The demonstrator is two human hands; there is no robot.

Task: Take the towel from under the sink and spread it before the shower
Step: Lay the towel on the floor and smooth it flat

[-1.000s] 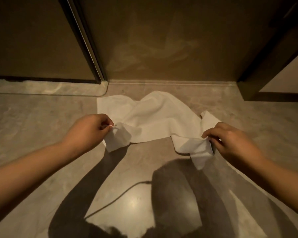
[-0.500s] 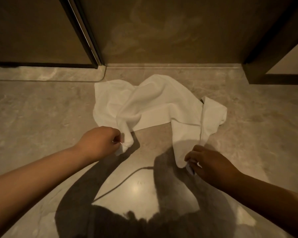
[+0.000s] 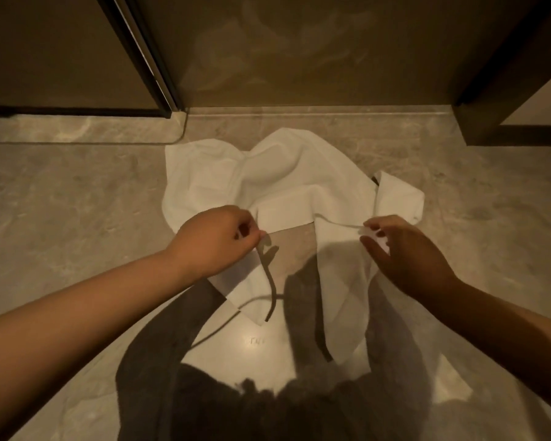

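A white towel lies crumpled on the marble floor in front of the shower's glass door. Its far part rests bunched near the threshold, and two near flaps hang toward me. My left hand pinches the left flap by its edge, lifted off the floor. My right hand pinches the edge of the right flap between thumb and fingertips, with the cloth draped below it.
A raised marble kerb runs along the left under a dark metal door frame. A dark cabinet or door jamb stands at the right. My shadow covers the glossy floor near me.
Both hands have regripped the towel's near edges and raised them. The right hand moved up and right from the floor. The near flaps now hang longer toward me.
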